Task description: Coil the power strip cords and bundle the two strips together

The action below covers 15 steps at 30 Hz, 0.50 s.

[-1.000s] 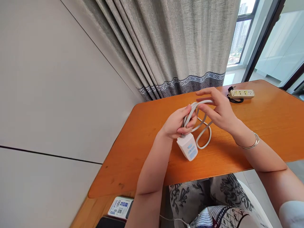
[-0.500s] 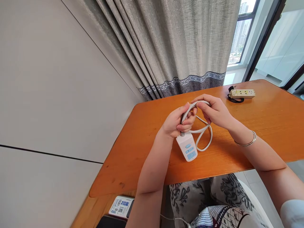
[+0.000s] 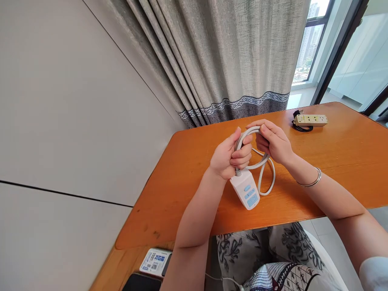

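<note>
A white power strip with light blue sockets hangs tilted over the table's near side, just under my left hand. That hand is closed around its white power cord, close to where the cord enters the strip. The cord is gathered in loops. On the loops' right side, my right hand is closed, gripping the cord between thumb and fingers. A loose loop of cord droops below it, beside the strip. The cord's plug cannot be made out.
A second, yellowish power strip with a black cord lies at the back right of the orange wooden table. A white labelled box and a black object are at the lower left. A grey curtain hangs behind.
The white power strip and my left hand have shifted slightly right and down. My right hand's fingers have curled in around the cord, and the loops look more rounded.
</note>
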### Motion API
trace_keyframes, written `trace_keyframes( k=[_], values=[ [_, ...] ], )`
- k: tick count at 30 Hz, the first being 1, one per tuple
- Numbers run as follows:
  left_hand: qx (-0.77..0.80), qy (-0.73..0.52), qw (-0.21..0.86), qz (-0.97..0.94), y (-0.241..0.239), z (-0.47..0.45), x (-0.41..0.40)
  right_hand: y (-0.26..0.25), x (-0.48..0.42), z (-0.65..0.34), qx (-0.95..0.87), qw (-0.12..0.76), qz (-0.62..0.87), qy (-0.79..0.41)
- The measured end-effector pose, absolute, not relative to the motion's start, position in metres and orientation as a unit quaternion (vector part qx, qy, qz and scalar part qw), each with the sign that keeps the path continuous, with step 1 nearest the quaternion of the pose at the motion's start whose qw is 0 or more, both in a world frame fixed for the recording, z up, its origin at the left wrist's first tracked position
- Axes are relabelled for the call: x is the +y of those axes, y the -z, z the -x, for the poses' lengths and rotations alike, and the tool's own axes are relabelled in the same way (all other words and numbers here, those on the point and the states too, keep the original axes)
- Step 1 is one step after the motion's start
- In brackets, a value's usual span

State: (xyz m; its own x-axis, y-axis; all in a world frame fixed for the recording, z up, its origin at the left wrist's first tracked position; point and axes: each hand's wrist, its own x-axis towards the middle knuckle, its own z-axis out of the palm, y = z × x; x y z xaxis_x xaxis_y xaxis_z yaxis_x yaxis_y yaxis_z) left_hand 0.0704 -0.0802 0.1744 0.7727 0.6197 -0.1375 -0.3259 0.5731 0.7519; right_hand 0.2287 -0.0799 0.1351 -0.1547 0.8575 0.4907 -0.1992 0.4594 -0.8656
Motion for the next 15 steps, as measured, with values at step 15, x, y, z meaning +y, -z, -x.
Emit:
trace_keyframes(
  k=[15],
  values=[
    [0.174, -0.46, 0.773, -0.4, -0.175, -0.068, -0.077, -0.109, -0.076, -0.21, -0.654, 0.513, 0.383, -0.403]
  ],
)
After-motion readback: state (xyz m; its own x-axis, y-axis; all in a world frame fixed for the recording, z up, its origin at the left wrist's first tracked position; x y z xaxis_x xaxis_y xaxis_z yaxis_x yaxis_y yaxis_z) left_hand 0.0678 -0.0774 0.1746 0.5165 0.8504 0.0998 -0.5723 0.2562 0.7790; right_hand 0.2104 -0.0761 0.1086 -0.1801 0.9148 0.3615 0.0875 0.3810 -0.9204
